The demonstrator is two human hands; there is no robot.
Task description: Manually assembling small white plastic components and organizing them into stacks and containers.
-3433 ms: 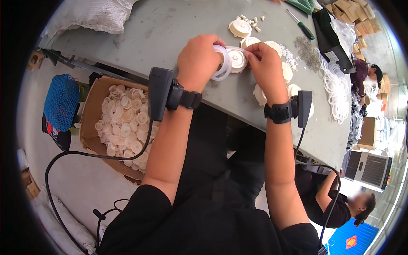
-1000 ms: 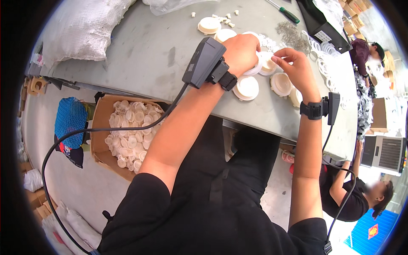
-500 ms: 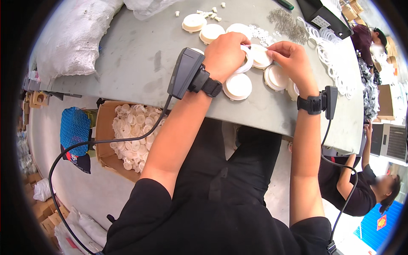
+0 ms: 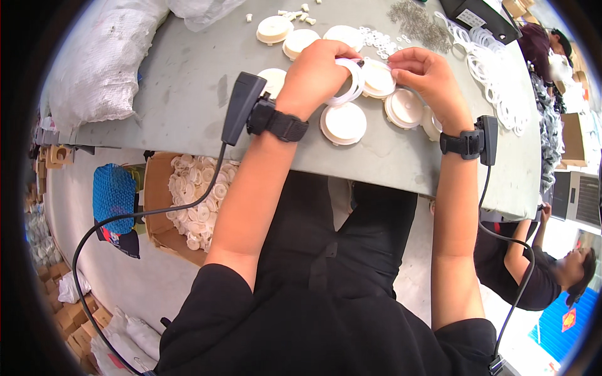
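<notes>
My left hand (image 4: 315, 78) is closed around a few white rings (image 4: 353, 88), which hang from its fingers. Its fingertips reach the edge of a round white cap (image 4: 379, 78). At that cap's other side is my right hand (image 4: 433, 78), its bent fingers and thumb apart with nothing visible between them. Similar caps lie around the hands: one below the rings (image 4: 343, 122), another under the right hand (image 4: 404, 106), and several more farther off, including a cap at the far left (image 4: 274, 28). A further cap (image 4: 271, 81) is partly hidden behind my left wrist.
Small white washers (image 4: 379, 41), a heap of thin metal springs (image 4: 417, 24) and more white rings (image 4: 492, 81) lie on the grey table (image 4: 207, 94). A white sack (image 4: 103, 62) sits at left. Below stands a carton (image 4: 157, 207) of white parts. A co-worker (image 4: 527, 263) is at right.
My right fingers have parted from the thumb at the cap's edge. My left hand has shifted slightly left with the rings, which show more fully. The view has shifted a little.
</notes>
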